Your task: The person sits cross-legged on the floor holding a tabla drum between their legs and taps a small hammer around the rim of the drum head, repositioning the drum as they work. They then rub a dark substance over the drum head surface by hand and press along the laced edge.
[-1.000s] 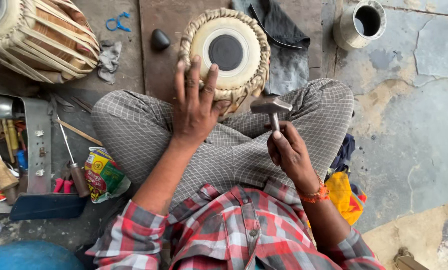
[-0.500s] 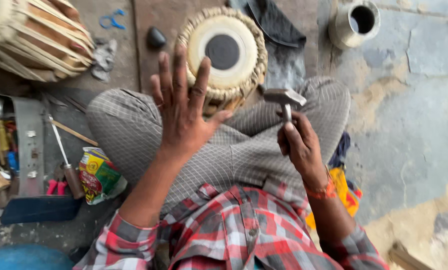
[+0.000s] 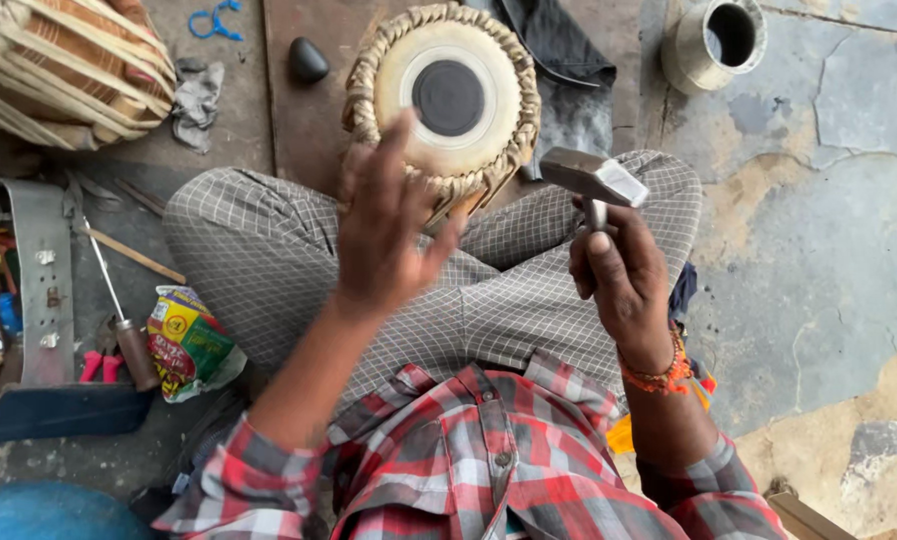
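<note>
Landmark: the small drum (image 3: 447, 100) stands upright just in front of the person's crossed legs (image 3: 269, 260); its pale skin with the black round spot faces up, and a braided ring runs around the rim.

Big drum (image 3: 64, 65): it lies on its side, well apart from the small drum, far to its left; only a part of it shows.

Metal pot (image 3: 714, 40): well apart from the small drum, to its right and a little beyond it.

Dark cloth (image 3: 559, 50): just beside the small drum, at its right far side.

Step in hand, as I judge it: tuning the small drum by tapping. To do it well, the hammer must meet the braided rim with short, light blows and stay off the skin, and the free hand should test the sound after each blow.

Left hand (image 3: 389, 235): open, the fingers spread and blurred. It holds nothing. It hovers over the near edge of the small drum; whether it touches the skin, I cannot tell.

Right hand (image 3: 624, 285): closed firmly around the handle of the hammer (image 3: 594, 180), just beside the small drum at its near right. The metal head is raised, apart from the rim.

Black stone (image 3: 307, 60): near the small drum, to its left.
</note>
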